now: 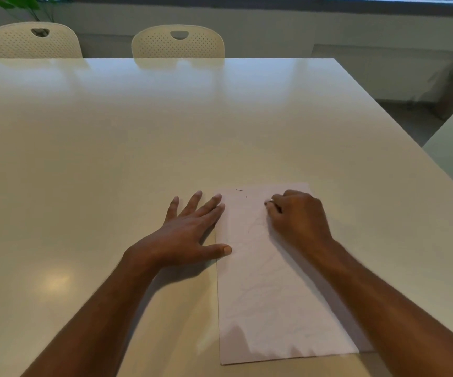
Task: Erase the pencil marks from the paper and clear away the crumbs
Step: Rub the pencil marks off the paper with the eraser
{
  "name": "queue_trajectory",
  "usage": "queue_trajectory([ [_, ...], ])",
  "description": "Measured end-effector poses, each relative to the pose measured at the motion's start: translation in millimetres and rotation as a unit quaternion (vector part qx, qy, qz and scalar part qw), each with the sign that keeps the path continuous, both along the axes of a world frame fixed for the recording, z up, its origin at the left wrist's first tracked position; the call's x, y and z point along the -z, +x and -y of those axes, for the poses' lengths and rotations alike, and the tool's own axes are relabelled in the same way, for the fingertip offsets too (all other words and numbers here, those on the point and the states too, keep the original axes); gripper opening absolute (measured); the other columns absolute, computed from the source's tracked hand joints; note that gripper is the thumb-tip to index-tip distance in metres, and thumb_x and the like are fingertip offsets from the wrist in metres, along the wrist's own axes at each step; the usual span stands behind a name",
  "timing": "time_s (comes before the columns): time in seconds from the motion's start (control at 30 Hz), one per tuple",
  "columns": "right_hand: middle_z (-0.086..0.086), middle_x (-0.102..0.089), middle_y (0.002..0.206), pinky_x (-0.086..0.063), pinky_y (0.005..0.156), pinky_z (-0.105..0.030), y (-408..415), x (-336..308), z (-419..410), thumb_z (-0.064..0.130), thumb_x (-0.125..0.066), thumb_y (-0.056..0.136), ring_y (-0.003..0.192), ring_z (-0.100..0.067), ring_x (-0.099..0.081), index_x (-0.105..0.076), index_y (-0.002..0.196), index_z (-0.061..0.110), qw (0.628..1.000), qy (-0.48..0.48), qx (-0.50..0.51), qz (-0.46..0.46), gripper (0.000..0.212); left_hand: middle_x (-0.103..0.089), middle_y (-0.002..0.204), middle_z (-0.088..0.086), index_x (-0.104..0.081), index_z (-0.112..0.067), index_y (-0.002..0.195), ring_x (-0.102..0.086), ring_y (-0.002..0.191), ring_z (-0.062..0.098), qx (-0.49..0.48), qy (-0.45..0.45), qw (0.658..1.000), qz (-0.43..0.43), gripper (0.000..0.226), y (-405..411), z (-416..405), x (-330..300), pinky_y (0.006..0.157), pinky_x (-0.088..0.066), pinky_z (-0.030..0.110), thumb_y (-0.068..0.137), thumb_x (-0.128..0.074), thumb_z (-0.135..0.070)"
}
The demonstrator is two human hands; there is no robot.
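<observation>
White tabletop (111,159), two perforated chairs (177,42) behind it. Paper (268,281) lies near the front edge, faint pencil marks left, a few dark crumbs (239,190) at its far end. Left hand (190,232) flat, fingers spread, fingertips and thumb pinning the paper's left edge. Right hand (298,216) curled, pinching something small on the sheet, likely the eraser (268,203). Risk: hard rubbing could crease or tear the thin sheet; only one side is pinned.

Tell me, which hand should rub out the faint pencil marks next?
The right hand, probably. Its fingers are curled around something small, likely the eraser, right above the marks on the paper. The left hand lies flat, steadying the paper's edge.
</observation>
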State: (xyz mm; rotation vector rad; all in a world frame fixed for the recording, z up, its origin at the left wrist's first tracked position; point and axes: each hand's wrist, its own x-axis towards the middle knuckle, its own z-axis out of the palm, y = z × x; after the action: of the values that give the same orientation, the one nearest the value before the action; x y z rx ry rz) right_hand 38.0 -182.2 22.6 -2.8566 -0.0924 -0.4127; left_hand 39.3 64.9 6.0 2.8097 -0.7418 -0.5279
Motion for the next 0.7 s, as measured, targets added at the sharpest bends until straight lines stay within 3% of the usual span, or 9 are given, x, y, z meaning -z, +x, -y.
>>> queue_trajectory([
  [0.1,0.001,-0.058,0.067,-0.048,0.055,-0.031,-20,2,-25,0.026,-0.055,0.09,0.06,-0.024,-0.06,-0.067,0.072,0.014,0.997,0.007,-0.072,0.004,0.025,0.028,0.157,-0.025,0.008,-0.034,0.158,0.039,0.142,0.007,-0.003,-0.002,1.0,-0.002,0.111,0,0,0,0.118,0.021,0.051,0.07,-0.02,-0.095],
  [0.2,0.004,-0.06,0.071,-0.051,0.059,-0.033,-40,1,-40,0.032,-0.048,0.097,0.06,-0.015,-0.058,-0.073,0.084,0.018,0.985,0.014,-0.165,-0.043,0.031,0.029,0.157,-0.025,0.008,-0.035,0.158,0.039,0.142,0.007,-0.006,0.001,1.0,-0.001,0.106,0,0,0,0.118,0.022,0.05,0.075,-0.027,-0.09],
  [0.37,0.0,-0.063,0.074,-0.045,0.061,-0.029,-1,0,2,0.032,-0.051,0.091,0.071,-0.025,-0.064,-0.071,0.079,0.016,1.0,-0.008,-0.001,-0.004,0.029,0.028,0.157,-0.026,0.007,-0.034,0.158,0.039,0.142,0.006,-0.001,-0.005,1.0,0.002,0.112,1,-1,1,0.118,0.022,0.051,0.069,-0.019,-0.096],
  [0.47,0.002,-0.057,0.066,-0.043,0.054,-0.028,-26,3,-25,0.028,-0.053,0.094,0.059,-0.022,-0.058,-0.066,0.071,0.016,0.996,0.025,-0.086,-0.001,0.03,0.029,0.157,-0.025,0.008,-0.034,0.158,0.039,0.142,0.007,-0.003,0.002,1.0,0.001,0.107,1,0,0,0.118,0.022,0.05,0.075,-0.026,-0.091],
  [0.53,0.005,-0.057,0.068,-0.045,0.055,-0.028,-41,3,-33,0.031,-0.051,0.097,0.057,-0.016,-0.056,-0.07,0.077,0.018,0.988,0.028,-0.151,-0.032,0.031,0.028,0.157,-0.025,0.008,-0.034,0.158,0.039,0.142,0.007,-0.005,0.0,1.0,0.002,0.102,0,1,0,0.118,0.022,0.05,0.081,-0.032,-0.086],
  [0.7,-0.001,-0.062,0.072,-0.048,0.059,-0.03,-3,0,6,0.03,-0.053,0.091,0.068,-0.026,-0.063,-0.069,0.075,0.015,1.0,0.0,-0.001,0.006,0.027,0.028,0.157,-0.025,0.008,-0.034,0.158,0.038,0.142,0.007,0.0,-0.001,1.0,0.003,0.112,1,0,1,0.118,0.022,0.05,0.069,-0.018,-0.096],
])
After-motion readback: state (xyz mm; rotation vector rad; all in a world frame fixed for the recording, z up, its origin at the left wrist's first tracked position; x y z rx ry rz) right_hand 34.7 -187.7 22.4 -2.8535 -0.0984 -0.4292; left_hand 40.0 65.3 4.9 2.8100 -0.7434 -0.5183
